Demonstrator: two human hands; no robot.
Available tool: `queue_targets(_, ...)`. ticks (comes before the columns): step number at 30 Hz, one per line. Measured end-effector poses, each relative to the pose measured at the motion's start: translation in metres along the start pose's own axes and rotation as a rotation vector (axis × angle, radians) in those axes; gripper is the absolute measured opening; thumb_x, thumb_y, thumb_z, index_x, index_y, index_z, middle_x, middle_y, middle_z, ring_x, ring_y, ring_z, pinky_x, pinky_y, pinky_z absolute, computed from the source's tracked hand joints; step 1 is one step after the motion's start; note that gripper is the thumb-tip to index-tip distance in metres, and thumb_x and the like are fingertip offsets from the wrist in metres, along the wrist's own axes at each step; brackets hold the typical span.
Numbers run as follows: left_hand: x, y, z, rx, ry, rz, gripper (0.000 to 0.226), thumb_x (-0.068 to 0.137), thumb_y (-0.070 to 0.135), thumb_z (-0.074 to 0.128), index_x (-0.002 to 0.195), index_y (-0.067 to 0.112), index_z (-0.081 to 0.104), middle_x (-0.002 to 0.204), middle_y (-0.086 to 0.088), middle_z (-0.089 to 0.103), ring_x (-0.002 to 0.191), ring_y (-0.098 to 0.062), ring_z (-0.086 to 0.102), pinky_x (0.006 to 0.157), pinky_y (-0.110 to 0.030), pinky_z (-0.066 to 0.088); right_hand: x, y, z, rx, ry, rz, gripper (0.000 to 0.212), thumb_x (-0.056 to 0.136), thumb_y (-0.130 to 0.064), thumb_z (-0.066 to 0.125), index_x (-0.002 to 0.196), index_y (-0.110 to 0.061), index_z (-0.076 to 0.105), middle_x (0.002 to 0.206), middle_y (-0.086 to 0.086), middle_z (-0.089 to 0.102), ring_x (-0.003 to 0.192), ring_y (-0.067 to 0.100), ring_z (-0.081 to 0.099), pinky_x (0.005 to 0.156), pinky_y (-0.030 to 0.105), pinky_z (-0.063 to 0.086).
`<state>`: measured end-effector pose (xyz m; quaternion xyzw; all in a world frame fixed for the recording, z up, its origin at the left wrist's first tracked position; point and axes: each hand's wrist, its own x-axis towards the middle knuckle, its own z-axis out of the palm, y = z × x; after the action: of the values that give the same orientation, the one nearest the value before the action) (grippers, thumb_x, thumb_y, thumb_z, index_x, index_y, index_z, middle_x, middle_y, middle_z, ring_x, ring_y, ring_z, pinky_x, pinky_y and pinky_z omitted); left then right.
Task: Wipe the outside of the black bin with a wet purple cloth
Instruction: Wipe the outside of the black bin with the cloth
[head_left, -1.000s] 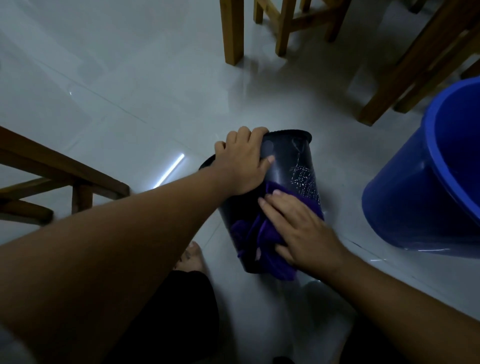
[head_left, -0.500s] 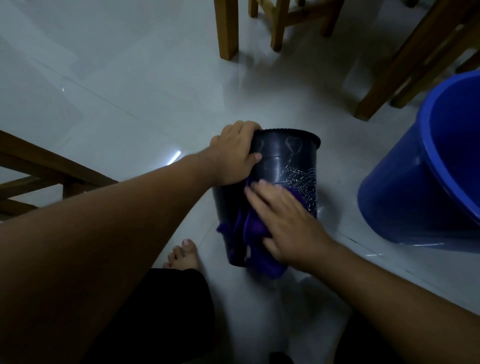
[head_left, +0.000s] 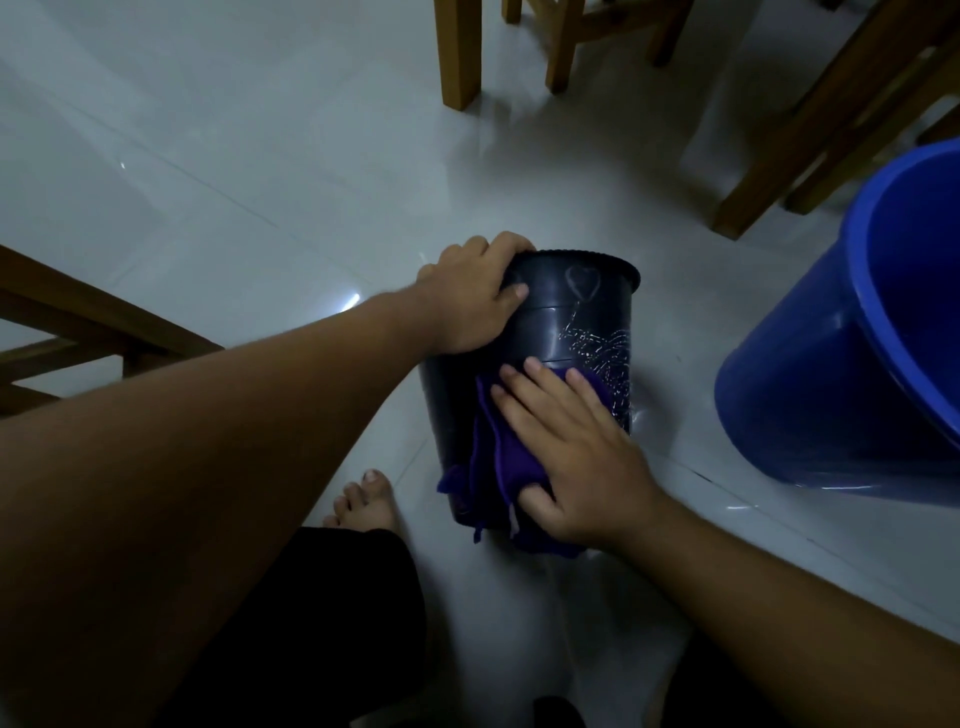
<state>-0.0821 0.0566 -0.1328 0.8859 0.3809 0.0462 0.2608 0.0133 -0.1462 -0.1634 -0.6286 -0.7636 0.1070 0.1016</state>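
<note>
The black bin stands on the tiled floor in the middle of the view, with a faint heart shape and pale scratch marks on its near wall. My left hand grips its rim on the left side. My right hand lies flat on the purple cloth and presses it against the lower near wall of the bin. The cloth hangs down to the bin's base and hides part of it.
A large blue bucket stands close on the right. Wooden chair legs are behind the bin, and a wooden frame is at the left. My bare foot rests just left of the bin's base.
The bin has come from tilted to nearly upright and turned a little. My right hand with the cloth has slid left and down across the wall. My left hand stays on the rim.
</note>
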Motion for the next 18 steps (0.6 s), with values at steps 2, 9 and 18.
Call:
queue_targets(2, 0.001, -0.005, -0.001, -0.026, -0.007, 0.017, 0.043, 0.093, 0.037, 0.048, 0.135, 0.031, 0.04, 0.127, -0.01, 0.053, 0.119, -0.034, 0.047, 0.101, -0.053, 0.038, 0.011, 0.008, -0.005, -0.033, 0.001, 0.009, 0.085, 0.078, -0.045, 0.053, 0.154, -0.012, 0.033, 0.163, 0.005, 0.024, 0.153, 0.021, 0.009, 0.123, 0.043, 0.003)
queue_targets(9, 0.002, -0.001, 0.004, -0.009, -0.008, 0.083, 0.05, 0.092, 0.041, 0.047, 0.139, 0.026, 0.038, 0.134, -0.007, 0.052, 0.121, -0.032, 0.047, 0.102, -0.053, 0.037, 0.002, 0.002, 0.0, -0.121, 0.025, 0.142, 0.088, 0.077, -0.033, 0.06, 0.155, -0.007, 0.028, 0.163, 0.013, 0.021, 0.151, 0.03, 0.014, 0.123, 0.046, 0.005)
queue_targets(18, -0.001, -0.008, 0.008, 0.023, 0.008, -0.018, 0.046, 0.095, 0.043, 0.043, 0.139, 0.032, 0.036, 0.132, -0.009, 0.049, 0.121, -0.037, 0.045, 0.101, -0.06, 0.036, 0.015, 0.011, 0.004, -0.079, 0.068, 0.057, 0.077, 0.082, -0.036, 0.046, 0.151, -0.005, 0.033, 0.161, 0.016, 0.027, 0.151, 0.031, 0.017, 0.123, 0.045, 0.005)
